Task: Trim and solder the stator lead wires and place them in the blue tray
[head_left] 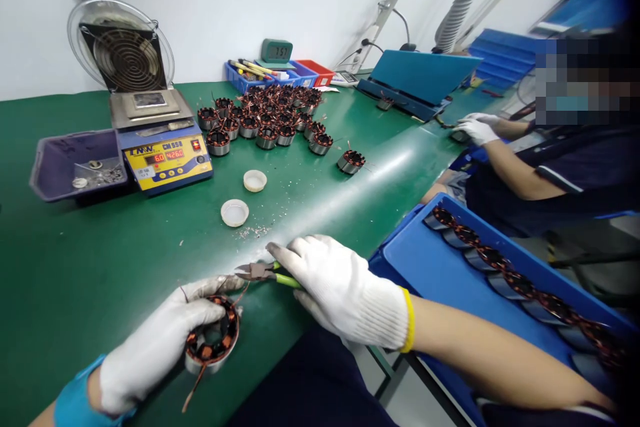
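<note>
My gloved left hand (170, 330) grips a motor stator (235, 340), a metal ring wound with copper wire, low over the front of the green table. Loose wire ends stick out of the ring at its top and bottom. In my gloved right hand (337, 287) is a pair of side cutters (263, 271) with green handles. Its jaws point left, close to the left fingertips and an upper wire end. Whether the jaws touch the wire I cannot tell. Beyond the cutters, two small white dishes (235, 213) sit near scattered wire clippings (255, 231).
Many stators (270, 113) cluster at the back, with one stator (351, 161) apart. A yellow-and-blue solder pot (167, 157) stands left beside a purple bin (75, 163). On the right, a blue tray (415, 253) holds a row of stators. A co-worker's gloved hands (477, 128) are farther right.
</note>
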Available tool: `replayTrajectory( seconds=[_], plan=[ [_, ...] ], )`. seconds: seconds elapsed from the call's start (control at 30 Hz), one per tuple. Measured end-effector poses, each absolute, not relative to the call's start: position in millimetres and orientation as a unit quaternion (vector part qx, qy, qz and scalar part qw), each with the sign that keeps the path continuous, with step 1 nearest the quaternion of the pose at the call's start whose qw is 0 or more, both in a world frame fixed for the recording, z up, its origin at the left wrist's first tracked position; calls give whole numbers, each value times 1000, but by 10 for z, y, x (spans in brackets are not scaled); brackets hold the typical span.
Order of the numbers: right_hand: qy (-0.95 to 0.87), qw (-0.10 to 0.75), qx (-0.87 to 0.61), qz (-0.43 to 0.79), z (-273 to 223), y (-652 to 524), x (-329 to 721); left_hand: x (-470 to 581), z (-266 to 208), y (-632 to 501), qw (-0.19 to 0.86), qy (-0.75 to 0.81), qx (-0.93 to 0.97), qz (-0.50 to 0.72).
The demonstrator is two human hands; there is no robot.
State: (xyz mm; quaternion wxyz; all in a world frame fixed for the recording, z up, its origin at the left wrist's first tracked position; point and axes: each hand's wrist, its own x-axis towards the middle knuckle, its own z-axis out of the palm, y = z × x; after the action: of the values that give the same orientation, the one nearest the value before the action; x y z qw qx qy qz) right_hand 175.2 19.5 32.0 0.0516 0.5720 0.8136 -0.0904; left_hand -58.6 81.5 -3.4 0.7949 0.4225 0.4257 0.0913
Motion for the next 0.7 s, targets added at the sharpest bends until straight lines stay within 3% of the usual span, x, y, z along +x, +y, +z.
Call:
replayTrajectory(
  seconds=[0.7],
  plan=[
    [810,40,572,-122,334,210,1653,-602,-60,828,793,405,447,83]
  ],
)
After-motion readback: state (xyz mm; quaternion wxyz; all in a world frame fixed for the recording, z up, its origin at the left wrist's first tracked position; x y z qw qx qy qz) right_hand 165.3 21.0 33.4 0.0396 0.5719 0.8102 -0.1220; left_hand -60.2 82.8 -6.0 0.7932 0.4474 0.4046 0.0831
